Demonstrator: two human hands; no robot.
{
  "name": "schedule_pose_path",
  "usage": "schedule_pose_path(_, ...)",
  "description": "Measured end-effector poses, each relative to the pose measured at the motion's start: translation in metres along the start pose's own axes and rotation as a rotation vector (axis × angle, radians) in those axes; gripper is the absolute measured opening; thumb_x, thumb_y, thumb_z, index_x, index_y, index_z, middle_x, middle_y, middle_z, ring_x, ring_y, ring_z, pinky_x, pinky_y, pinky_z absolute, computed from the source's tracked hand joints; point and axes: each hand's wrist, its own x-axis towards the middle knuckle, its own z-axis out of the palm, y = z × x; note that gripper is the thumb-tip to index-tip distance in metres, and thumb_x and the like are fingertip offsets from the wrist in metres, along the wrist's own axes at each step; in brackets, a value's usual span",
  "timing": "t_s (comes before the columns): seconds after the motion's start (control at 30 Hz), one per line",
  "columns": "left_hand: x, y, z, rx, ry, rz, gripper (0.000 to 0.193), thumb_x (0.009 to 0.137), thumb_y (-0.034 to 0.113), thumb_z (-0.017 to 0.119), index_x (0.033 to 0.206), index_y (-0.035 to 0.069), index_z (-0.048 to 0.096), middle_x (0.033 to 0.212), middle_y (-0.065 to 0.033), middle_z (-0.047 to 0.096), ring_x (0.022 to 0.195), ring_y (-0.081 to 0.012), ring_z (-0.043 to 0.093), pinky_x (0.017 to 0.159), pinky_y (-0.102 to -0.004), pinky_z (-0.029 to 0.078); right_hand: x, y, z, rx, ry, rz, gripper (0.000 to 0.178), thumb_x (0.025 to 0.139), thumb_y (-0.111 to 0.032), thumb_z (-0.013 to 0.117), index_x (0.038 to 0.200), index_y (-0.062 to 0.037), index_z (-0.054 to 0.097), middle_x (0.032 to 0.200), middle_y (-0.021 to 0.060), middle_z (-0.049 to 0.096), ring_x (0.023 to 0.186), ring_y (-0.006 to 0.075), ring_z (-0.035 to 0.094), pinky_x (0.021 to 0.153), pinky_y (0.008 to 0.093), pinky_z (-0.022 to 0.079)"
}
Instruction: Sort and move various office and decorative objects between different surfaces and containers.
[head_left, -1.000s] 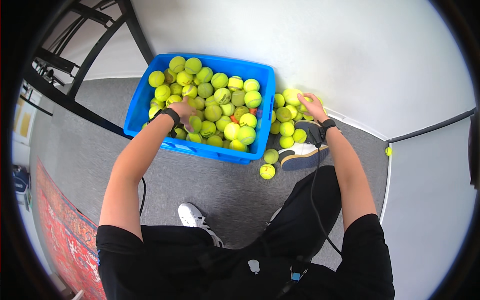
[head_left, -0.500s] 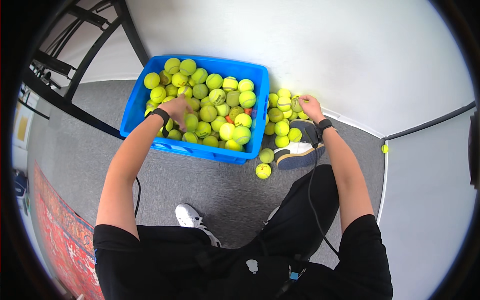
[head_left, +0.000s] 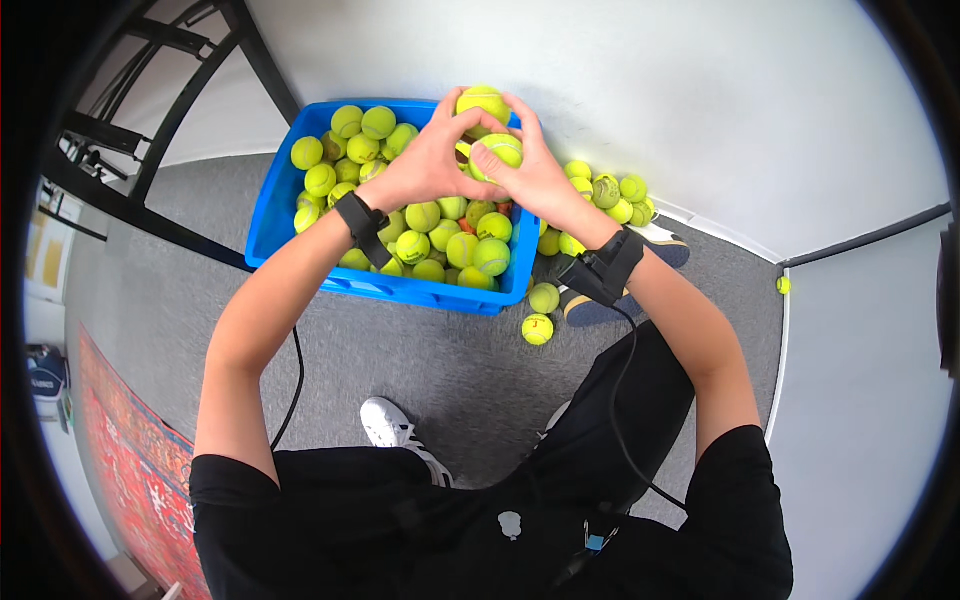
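Observation:
Over the right back part of a blue bin [head_left: 405, 287], my left hand [head_left: 432, 160] and my right hand [head_left: 543, 178] are close together. Two yellow-green tennis balls are between them. The farther tennis ball [head_left: 484, 107] has fingers of both hands curved round it. On the nearer tennis ball [head_left: 503, 150] lies my right thumb, while my left hand borders its other side. Which hand bears which ball is partly hidden. Beneath, many loose tennis balls [head_left: 422, 216] fill the bin. Both wrists wear black straps, the right one with a small box and cable.
Right of the bin, more tennis balls [head_left: 606, 190] lie against the white wall [head_left: 680, 110] around shoes [head_left: 592, 308]. A lone ball [head_left: 537, 329] is on the grey carpet. A black metal frame [head_left: 190, 225] stands left. A red patterned rug [head_left: 130, 450] covers the left floor.
My left hand has come right from the bin's middle, and my right hand has moved left from the balls by the wall. They now meet around two balls above the bin.

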Motion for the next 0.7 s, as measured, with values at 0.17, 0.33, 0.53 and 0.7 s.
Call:
schedule_pose_path(0.17, -0.002, 0.016, 0.020, -0.079, 0.004, 0.086, 0.080, 0.058, 0.031, 0.081, 0.120, 0.008, 0.038, 0.128, -0.0258, 0.030, 0.124, -0.0386, 0.028, 0.089, -0.0391, 0.044, -0.001, 0.007, -0.023, 0.518, -0.041, 0.347, 0.082, 0.081, -0.034, 0.065, 0.136, -0.0047, 0.012, 0.126, 0.0188, 0.039, 0.115, 0.0248, 0.044, 0.091, 0.0348, 0.042)
schedule_pose_path(0.33, -0.007, 0.022, 0.028, -0.323, -0.125, -0.039, 0.093, 0.063, 0.027, 0.080, 0.131, 0.009, 0.019, 0.123, -0.0184, 0.034, 0.101, -0.0293, 0.049, 0.086, -0.0380, 0.045, -0.007, 0.015, -0.037, 0.536, -0.194, 0.441, 0.080, 0.078, -0.030, 0.068, 0.135, -0.0066, 0.017, 0.121, 0.0138, 0.044, 0.112, 0.0221, 0.047, 0.089, 0.0331, 0.044)
schedule_pose_path(0.53, -0.018, 0.031, 0.030, -0.035, -0.091, 0.191, 0.058, 0.058, 0.021, 0.079, 0.108, 0.012, 0.051, 0.123, -0.0111, 0.043, 0.102, -0.0310, 0.054, 0.086, -0.0372, 0.046, -0.019, 0.008, -0.049, 0.435, -0.691, 0.637, 0.064, 0.077, -0.026, 0.069, 0.128, -0.0053, 0.036, 0.112, 0.0109, 0.052, 0.094, 0.0190, 0.058, 0.078, 0.0314, 0.051)
schedule_pose_path(0.7, -0.038, 0.047, 0.051, -0.098, -0.077, 0.224, 0.042, 0.061, 0.014, 0.072, 0.097, 0.011, 0.052, 0.118, -0.0090, 0.049, 0.101, -0.0300, 0.054, 0.084, -0.0379, 0.046, -0.027, 0.010, -0.060, 0.486, -0.889, 0.794, 0.056, 0.079, -0.024, 0.066, 0.124, -0.0030, 0.041, 0.109, 0.0129, 0.055, 0.085, 0.0225, 0.063, 0.075, 0.0320, 0.053)
